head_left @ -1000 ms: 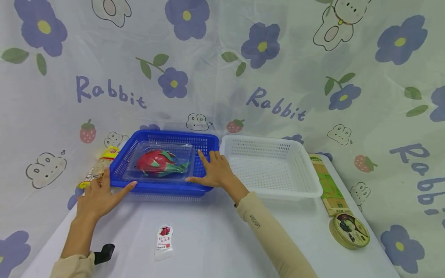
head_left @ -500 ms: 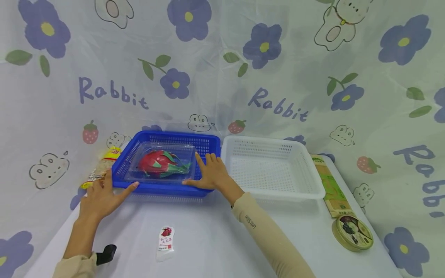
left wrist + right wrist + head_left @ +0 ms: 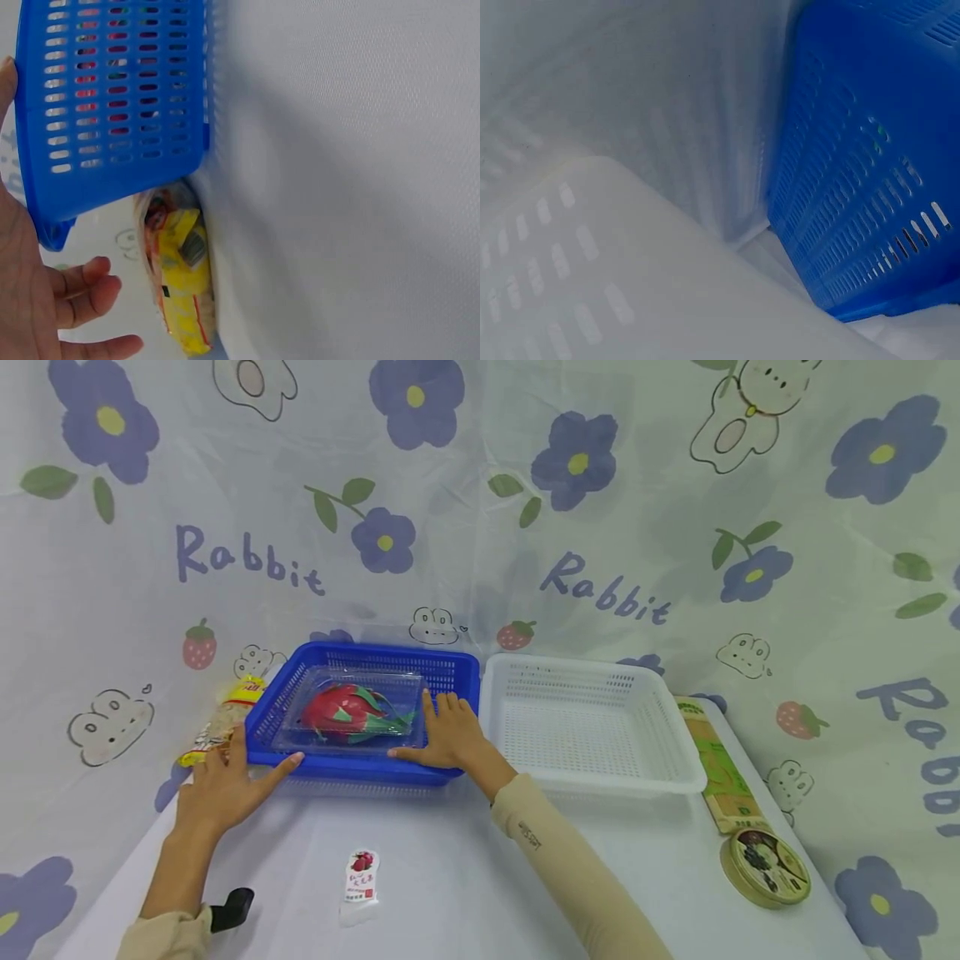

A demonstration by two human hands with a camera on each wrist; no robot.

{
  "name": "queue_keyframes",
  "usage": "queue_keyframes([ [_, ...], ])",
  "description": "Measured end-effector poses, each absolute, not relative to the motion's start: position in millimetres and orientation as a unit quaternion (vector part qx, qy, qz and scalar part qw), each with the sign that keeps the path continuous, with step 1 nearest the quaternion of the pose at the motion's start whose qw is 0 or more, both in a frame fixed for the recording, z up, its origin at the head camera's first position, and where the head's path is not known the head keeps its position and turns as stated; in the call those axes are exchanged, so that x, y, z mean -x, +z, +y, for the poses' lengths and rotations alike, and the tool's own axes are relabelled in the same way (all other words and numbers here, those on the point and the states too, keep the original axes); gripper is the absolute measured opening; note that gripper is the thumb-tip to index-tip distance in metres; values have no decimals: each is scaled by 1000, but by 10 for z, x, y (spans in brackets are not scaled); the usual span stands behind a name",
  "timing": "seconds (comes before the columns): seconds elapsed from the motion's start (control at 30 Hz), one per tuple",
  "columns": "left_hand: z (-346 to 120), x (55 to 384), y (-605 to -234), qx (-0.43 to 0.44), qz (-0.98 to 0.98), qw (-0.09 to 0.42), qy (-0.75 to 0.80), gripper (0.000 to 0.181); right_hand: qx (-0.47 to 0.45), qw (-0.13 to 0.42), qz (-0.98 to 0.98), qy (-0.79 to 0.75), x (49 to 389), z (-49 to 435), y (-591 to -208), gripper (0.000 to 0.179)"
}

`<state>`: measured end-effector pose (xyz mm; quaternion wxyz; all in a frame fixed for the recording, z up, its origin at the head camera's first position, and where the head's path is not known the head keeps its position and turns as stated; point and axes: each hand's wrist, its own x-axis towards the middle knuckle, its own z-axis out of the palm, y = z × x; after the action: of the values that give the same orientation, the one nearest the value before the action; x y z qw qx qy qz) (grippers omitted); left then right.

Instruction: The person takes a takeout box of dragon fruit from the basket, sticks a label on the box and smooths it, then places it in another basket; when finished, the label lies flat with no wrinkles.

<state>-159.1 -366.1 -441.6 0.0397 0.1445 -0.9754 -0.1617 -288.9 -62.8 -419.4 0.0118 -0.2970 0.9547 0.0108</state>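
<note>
In the head view, a blue plastic basket [image 3: 360,770] stands left of centre, holding a clear plastic box [image 3: 300,739] with a red and green dragon fruit [image 3: 341,710] inside. My left hand [image 3: 221,793] is at the basket's front left corner, fingers spread, thumb tip right at the front rim. In the left wrist view that hand [image 3: 30,277] has its thumb at the rim and its other fingers loosely bent away from the wall. Over the front right corner lies my right hand [image 3: 450,735], thumb along the front rim, index fingertip at the box's right edge. The right wrist view hides it.
A white basket [image 3: 592,783] stands right of the blue one. Beyond it lie a flat green and tan packet [image 3: 720,768] and a round gold tin [image 3: 767,867]. A yellow-ended bag [image 3: 225,722] is at the left, a small dragon fruit label [image 3: 361,885] in front.
My right hand has slid slightly left over the basket, closer to the box's right edge. My left hand stays at its corner. The head view has shifted a little.
</note>
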Motion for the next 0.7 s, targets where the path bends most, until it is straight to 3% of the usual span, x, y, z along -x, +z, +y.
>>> queue_keyframes([
  [0.7, -3680, 1602, -4456, -140, -975, 51, -167, 116, 290, 37, 956, 39, 2979, -762, -4326, 121],
])
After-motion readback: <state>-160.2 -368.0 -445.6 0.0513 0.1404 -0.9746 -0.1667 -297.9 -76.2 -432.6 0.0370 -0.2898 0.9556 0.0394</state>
